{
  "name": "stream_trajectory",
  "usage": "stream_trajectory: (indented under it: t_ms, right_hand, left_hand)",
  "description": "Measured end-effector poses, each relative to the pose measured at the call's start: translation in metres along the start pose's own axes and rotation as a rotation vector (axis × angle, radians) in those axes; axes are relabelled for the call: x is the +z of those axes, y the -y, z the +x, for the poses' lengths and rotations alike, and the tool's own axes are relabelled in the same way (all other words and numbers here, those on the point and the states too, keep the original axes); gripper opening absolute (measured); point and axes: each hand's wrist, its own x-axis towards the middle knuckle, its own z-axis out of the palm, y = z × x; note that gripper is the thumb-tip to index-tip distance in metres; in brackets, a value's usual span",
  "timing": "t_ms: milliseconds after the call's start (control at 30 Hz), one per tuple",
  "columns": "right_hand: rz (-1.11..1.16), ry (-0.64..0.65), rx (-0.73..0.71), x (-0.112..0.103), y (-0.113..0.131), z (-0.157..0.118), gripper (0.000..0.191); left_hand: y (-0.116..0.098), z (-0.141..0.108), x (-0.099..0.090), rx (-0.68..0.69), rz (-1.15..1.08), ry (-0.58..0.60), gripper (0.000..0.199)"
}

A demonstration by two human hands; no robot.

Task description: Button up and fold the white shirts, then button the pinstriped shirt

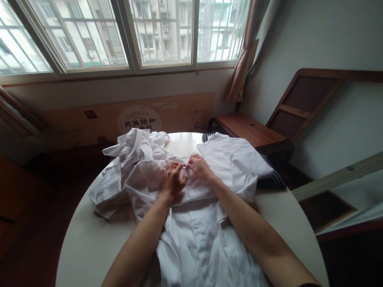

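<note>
A white button-up shirt (205,243) lies spread down the middle of the round table, its button front running toward me. At its upper end, near the collar, my left hand (174,177) is closed with thumb and fingers pinching the cloth. Close beside it my right hand (198,166) also pinches the shirt, and the fingertips of both hands nearly meet. The exact bit between the fingers, perhaps a button edge, is too small to make out.
A crumpled heap of white clothing (134,148) sits at the table's back left. Folded white garments (235,153) lie at right over a dark striped cloth (271,182). Beyond the pale table (76,252) stand a wooden bench (249,129), a printed cardboard panel (182,111) and a barred window.
</note>
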Motion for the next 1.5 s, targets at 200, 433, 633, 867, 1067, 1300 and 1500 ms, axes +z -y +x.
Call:
stream_trajectory:
  t_ms: [200,433,633,867,1067,1300,1500]
  right_hand:
    - [0.351,0.100,-0.140,-0.024,-0.006,-0.004,0.022]
    - [0.420,0.098,-0.164,-0.030,0.007,-0.008,0.021]
    - [0.422,0.076,-0.214,-0.033,0.014,-0.011,0.022]
    - [0.382,-0.036,-0.225,-0.032,0.018,-0.014,0.016]
    - [0.355,-0.314,-0.179,-0.026,0.029,-0.024,0.014]
    - [0.212,-0.363,-0.173,-0.017,0.039,-0.043,0.006]
    - [0.313,-0.382,-0.061,-0.010,0.035,-0.040,0.011]
  left_hand:
    - [0.001,-0.002,0.005,0.046,0.035,-0.257,0.019]
    - [0.006,0.000,0.013,0.227,-0.116,-0.343,0.012]
    - [0.004,0.003,0.012,0.086,-0.398,-0.298,0.012]
    - [0.003,0.007,0.009,-0.010,-0.666,-0.307,0.008]
    - [0.009,0.013,0.012,-0.169,-0.821,-0.278,0.015]
    - [0.017,0.017,0.011,-0.219,-0.966,-0.151,0.023]
    - [0.017,0.016,0.011,-0.213,-1.074,-0.016,0.026]
